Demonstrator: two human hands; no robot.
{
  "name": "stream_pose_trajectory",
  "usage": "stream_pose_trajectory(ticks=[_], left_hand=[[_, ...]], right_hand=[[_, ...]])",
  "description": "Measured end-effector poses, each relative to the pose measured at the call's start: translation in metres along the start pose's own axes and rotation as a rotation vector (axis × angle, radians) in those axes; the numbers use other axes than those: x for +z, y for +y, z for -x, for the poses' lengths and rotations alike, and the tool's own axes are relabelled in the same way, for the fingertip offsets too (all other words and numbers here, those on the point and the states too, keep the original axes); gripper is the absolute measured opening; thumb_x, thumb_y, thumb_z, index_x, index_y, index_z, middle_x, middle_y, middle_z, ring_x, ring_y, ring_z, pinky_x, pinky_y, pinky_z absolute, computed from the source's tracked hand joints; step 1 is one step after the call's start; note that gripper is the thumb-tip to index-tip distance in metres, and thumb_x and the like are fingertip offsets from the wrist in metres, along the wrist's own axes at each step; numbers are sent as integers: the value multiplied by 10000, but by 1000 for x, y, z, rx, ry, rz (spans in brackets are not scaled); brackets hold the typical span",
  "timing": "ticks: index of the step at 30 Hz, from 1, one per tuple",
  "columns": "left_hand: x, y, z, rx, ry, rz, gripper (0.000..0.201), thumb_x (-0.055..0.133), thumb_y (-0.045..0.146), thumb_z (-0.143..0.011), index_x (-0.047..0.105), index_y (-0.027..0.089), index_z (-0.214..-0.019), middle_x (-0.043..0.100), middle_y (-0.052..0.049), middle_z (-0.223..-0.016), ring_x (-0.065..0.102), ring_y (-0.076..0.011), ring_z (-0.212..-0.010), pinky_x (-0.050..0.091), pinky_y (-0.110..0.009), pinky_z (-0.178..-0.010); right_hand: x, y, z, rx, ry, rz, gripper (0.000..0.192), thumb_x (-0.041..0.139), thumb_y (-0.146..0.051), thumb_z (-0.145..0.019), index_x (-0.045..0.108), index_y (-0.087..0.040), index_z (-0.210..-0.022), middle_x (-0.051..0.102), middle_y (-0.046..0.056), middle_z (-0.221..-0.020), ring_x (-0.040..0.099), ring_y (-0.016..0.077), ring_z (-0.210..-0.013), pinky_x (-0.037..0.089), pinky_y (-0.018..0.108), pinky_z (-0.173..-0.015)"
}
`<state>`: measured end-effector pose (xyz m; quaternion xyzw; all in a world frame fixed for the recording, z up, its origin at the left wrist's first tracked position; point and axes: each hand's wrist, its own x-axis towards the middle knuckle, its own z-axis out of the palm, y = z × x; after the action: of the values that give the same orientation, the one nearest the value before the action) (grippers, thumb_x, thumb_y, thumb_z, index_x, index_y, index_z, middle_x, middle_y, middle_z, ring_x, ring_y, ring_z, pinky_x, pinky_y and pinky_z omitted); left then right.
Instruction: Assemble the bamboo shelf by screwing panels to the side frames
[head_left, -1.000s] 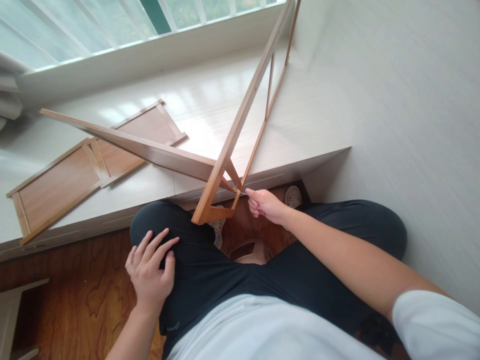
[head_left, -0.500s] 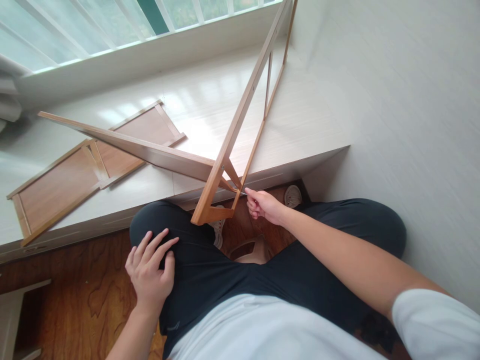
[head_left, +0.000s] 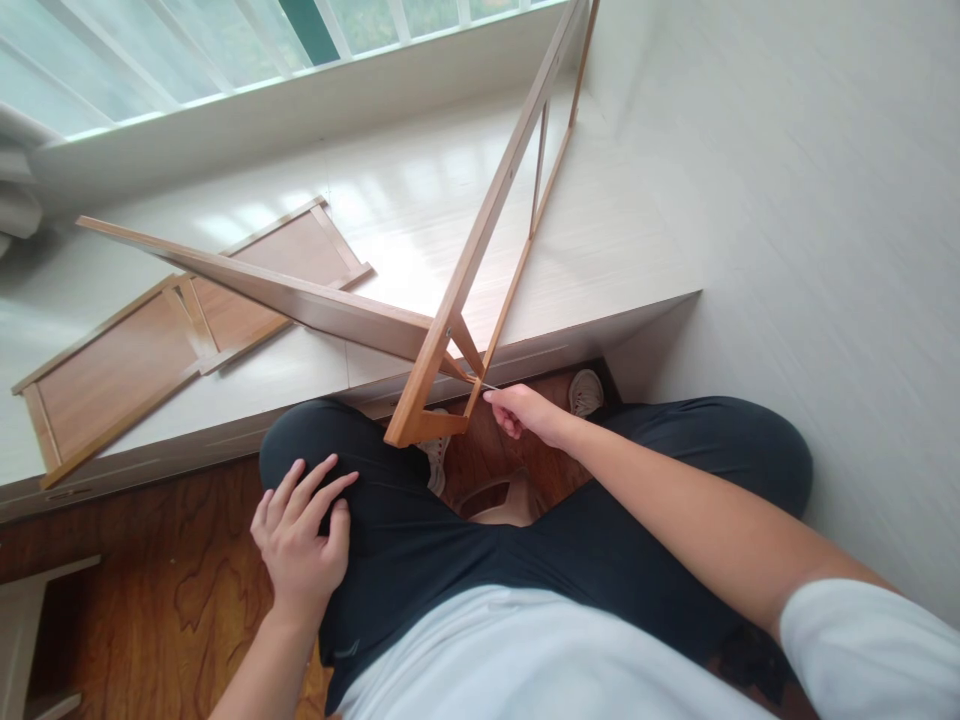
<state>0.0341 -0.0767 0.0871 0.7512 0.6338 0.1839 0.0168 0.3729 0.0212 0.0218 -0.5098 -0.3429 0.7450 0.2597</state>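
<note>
My right hand (head_left: 517,408) is closed around a thin silver tool that looks like a hex key (head_left: 490,387). Its tip meets the lower rail of an upright wooden frame (head_left: 480,255), at the joint with a wooden panel (head_left: 315,308) that runs off to the left. Most of the tool is hidden in my fingers. The near foot of the frame hangs past the ledge by my left knee. My left hand (head_left: 304,535) rests on my left thigh with fingers spread, holding nothing.
A flat two-part wooden panel (head_left: 112,375) lies on the white window ledge (head_left: 622,230), partly under the standing panel. A white wall (head_left: 825,250) rises at the right. On the wood floor (head_left: 172,590) stands a pale piece of furniture (head_left: 26,620) at lower left.
My right hand has shifted slightly down and left, its fingers turned a little around the tool, and more of the metal shows. My left hand stays in place.
</note>
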Motion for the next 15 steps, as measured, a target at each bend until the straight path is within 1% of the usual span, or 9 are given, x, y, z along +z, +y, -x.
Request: stream_pose_trajectory(ticks=[4, 7, 15], left_hand=[[0, 0, -1, -23, -6, 20, 238, 581, 255, -954, 738, 323, -1119, 692, -56, -1386, 506, -328, -1449, 282, -574, -1225], [-1, 1, -1, -28, -12, 30, 242, 581, 253, -952, 742, 317, -1120, 689, -62, -1391, 499, -327, -1454, 276, -573, -1229], [0, 1, -1, -14, 0, 23, 236, 587, 242, -950, 744, 310, -1113, 700, -69, -1376, 508, -328, -1448, 292, -584, -1220]], right_hand=[[-1, 1, -1, 34, -12, 23, 502, 626, -544, -902, 555, -186, -558, 488, -14, -438, 453, 101, -387, 370, 212, -386], [-1, 1, -2, 52, -19, 37, 504, 649, -567, -880, 563, -183, -565, 498, -12, -449, 461, 100, -386, 368, 208, -380], [-1, 0, -1, 45, -5, 47, 485, 681, -554, -868, 568, -178, -584, 507, -16, -462, 460, 94, -388, 362, 206, -381]])
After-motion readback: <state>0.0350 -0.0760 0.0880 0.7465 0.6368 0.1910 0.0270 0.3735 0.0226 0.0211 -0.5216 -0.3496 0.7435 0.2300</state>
